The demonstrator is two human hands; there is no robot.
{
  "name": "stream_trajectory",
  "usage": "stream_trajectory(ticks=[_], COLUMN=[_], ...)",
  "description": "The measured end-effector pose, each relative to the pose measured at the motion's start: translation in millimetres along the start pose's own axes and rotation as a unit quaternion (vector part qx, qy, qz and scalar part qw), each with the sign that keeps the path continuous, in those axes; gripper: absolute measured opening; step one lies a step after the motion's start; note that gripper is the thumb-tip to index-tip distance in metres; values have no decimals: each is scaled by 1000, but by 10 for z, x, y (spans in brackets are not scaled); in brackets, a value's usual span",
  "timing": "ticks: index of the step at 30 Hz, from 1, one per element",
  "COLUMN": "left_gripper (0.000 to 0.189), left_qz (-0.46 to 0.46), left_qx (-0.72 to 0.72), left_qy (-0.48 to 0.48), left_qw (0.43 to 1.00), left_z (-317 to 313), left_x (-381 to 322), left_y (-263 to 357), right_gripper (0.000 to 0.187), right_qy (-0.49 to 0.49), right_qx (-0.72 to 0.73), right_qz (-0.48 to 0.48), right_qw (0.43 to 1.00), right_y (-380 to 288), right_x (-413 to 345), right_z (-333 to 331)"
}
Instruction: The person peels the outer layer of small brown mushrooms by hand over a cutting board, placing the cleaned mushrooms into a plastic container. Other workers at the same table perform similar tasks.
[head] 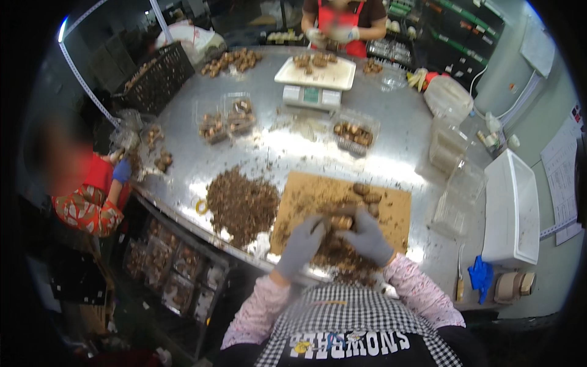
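Both my hands wear grey gloves and meet over a brown cardboard sheet (394,206) strewn with dark crumbs. My right hand (367,236) is closed around a brownish piece of produce (341,223), perhaps a mushroom or root. My left hand (305,243) is beside its left end, fingers bent; whether it grips something is hidden by blur. Several round brown pieces (372,198) lie on the cardboard just beyond my right hand. Left of the cardboard is a large heap of brown scraps (242,202), with a yellow ring (201,206) at its left edge.
Filled clear punnets (353,135) stand on the metal table (183,160), beyond them a scale (312,94). Empty clear containers (458,197), a white foam box (511,211), a knife (460,275) and a blue glove (480,277) lie right. Co-workers stand at the far side and left; filled crates sit below left.
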State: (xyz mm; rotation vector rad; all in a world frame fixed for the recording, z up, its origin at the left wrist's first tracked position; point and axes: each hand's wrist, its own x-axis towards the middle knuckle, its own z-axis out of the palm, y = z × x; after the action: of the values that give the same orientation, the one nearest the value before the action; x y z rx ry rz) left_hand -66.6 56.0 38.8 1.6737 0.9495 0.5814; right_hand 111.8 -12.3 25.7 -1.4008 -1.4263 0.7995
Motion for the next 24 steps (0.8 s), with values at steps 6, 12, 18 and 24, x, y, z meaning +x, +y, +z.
stream_trajectory(ticks=[6, 12, 18, 24], left_gripper=[19, 18, 21, 34], left_qz=[136, 71, -31, -84], left_qx=[43, 68, -56, -129], left_qy=[109, 77, -97, -135], left_qw=[984, 992, 993, 979], left_z=[221, 342, 160, 130], left_x=[-4, -32, -150, -268], left_y=[-745, -779, -355, -382], right_gripper=[44, 32, 31, 33], right_qy=[-71, -60, -77, -87], right_qx=[-57, 21, -24, -7], right_qz=[49, 114, 137, 99], right_qw=[995, 991, 987, 991], right_y=[9, 75, 149, 18], right_x=[-56, -287, -409, -476], right_z=[29, 45, -17, 13])
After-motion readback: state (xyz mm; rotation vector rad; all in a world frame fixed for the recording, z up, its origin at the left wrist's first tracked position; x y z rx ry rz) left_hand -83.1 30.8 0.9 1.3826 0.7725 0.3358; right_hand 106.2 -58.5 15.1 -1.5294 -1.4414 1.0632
